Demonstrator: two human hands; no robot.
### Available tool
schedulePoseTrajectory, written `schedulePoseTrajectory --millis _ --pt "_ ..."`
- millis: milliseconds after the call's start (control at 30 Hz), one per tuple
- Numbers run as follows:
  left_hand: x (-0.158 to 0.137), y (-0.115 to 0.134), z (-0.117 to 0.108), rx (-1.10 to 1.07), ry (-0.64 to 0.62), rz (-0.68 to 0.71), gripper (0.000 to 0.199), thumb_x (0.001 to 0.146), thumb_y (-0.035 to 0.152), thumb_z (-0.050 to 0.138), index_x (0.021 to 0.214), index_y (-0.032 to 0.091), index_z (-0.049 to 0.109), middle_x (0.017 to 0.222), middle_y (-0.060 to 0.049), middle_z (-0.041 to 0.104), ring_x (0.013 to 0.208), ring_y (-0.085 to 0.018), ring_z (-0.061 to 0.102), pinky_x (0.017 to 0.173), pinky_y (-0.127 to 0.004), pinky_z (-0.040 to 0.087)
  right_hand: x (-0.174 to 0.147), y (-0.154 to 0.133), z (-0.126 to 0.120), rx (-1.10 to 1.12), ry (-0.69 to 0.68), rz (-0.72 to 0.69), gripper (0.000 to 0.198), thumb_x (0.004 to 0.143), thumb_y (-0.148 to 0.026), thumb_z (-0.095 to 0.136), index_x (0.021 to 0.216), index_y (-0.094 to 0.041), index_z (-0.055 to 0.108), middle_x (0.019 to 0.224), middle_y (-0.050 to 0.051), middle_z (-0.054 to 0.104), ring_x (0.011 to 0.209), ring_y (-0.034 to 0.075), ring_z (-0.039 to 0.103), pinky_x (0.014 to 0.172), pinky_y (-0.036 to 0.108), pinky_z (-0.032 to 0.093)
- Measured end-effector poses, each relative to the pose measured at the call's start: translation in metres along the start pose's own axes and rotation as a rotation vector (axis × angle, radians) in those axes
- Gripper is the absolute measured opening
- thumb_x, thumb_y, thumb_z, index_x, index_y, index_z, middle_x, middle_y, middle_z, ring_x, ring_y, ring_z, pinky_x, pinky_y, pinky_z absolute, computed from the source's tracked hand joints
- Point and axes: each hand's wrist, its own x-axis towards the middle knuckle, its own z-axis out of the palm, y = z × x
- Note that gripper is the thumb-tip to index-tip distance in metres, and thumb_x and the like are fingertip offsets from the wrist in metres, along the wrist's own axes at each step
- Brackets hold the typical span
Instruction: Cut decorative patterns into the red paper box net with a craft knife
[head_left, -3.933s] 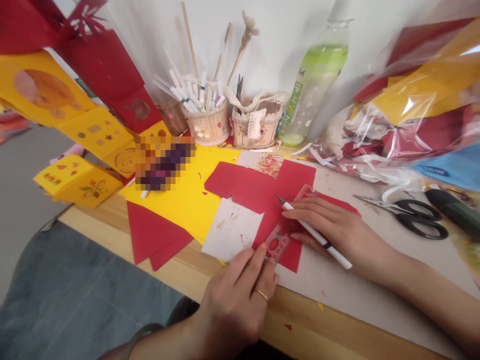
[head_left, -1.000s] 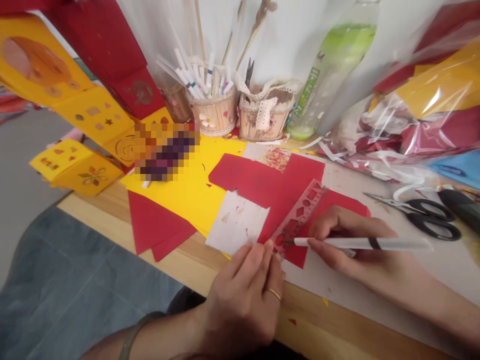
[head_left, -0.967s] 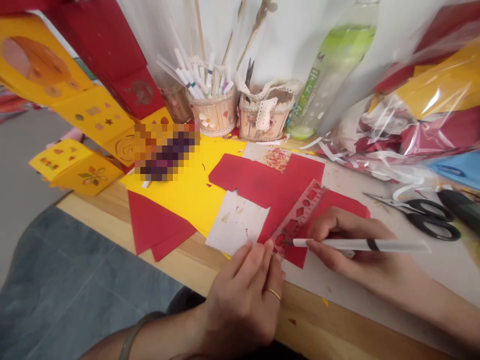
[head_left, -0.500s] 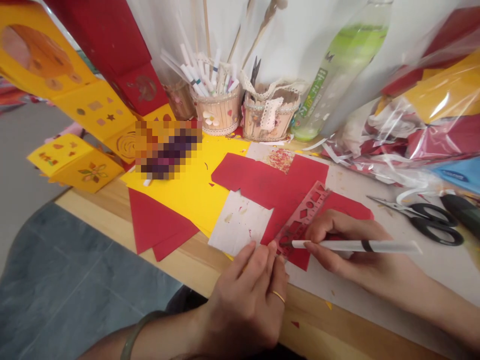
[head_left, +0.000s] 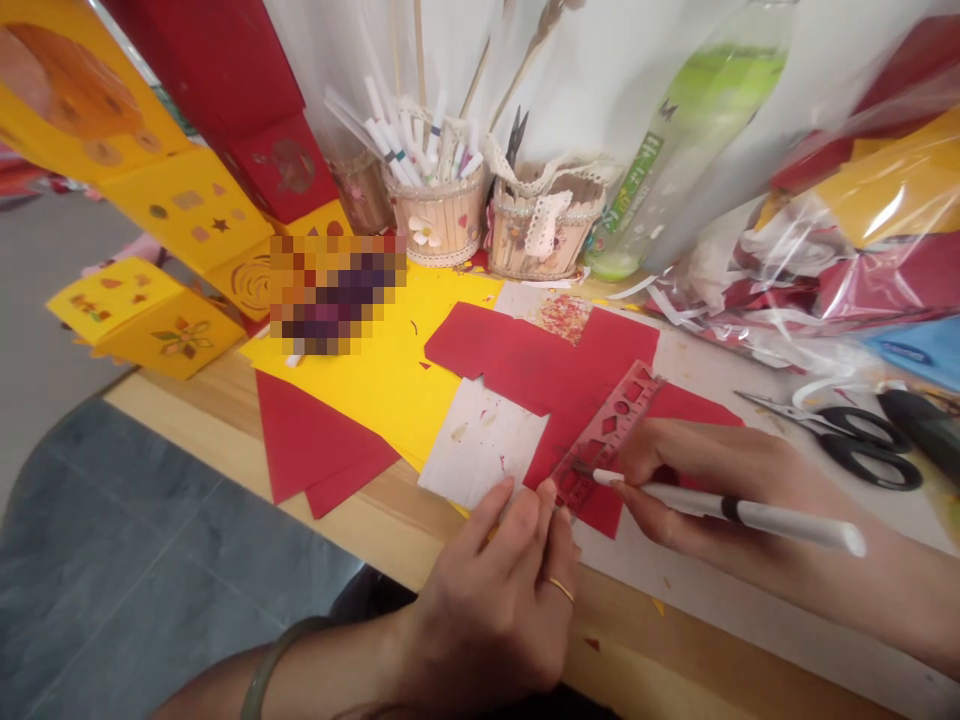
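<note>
A cross-shaped piece of red paper [head_left: 517, 355] lies on the table with a see-through stencil ruler [head_left: 624, 410] slanting across it. My left hand [head_left: 502, 590], with a ring on one finger, presses its fingertips together on the ruler's near end and the paper there. A white pen [head_left: 787, 522] with a dark band is pinched in my right hand [head_left: 697, 485]. Its dark tip is at the ruler, near the cut-out shapes. Beside my left fingertips is a white paper square [head_left: 484, 440] with scraps on it.
Yellow paper [head_left: 405, 370] and red sheets [head_left: 322, 435] lie left. Black-handled scissors [head_left: 862, 440] rest right, by a clear bag [head_left: 825, 240] of scraps. Behind are a pen pot [head_left: 437, 215], a small basket [head_left: 547, 225] and a green-and-clear bottle [head_left: 675, 140]. Folded yellow card [head_left: 176, 205] stands left.
The pen tip has shifted slightly up and right along the ruler, and the pen's back end has tipped lower. My left hand keeps its place on the ruler.
</note>
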Motion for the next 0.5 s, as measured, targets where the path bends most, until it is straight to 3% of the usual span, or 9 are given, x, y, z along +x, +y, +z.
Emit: schedulePoseTrajectory --millis 300,500 --pt "0.002 -0.001 0.000 0.017 0.035 0.004 0.015 0.083 0.012 0.057 0.091 0.003 0.066 0.095 -0.016 0.069 0.089 -0.025 0.065 0.084 -0.039 0.053 0.028 -0.016 -0.007 -0.139 -0.233 0.013 0.021 0.084 -0.020 0.046 0.065 -0.022 0.038 0.053 -0.005 0.049 0.044 0.010 0.044 0.042 0.024 0.025" --pt "0.002 -0.001 0.001 0.018 0.043 -0.008 0.016 0.084 0.012 0.055 0.091 0.004 0.066 0.094 -0.015 0.069 0.087 -0.024 0.065 0.085 -0.039 0.053 0.042 -0.016 -0.008 0.022 -0.305 0.044 0.020 0.079 -0.017 0.049 0.063 -0.022 0.040 0.049 -0.006 0.046 0.042 0.008 0.041 0.040 0.021 0.027"
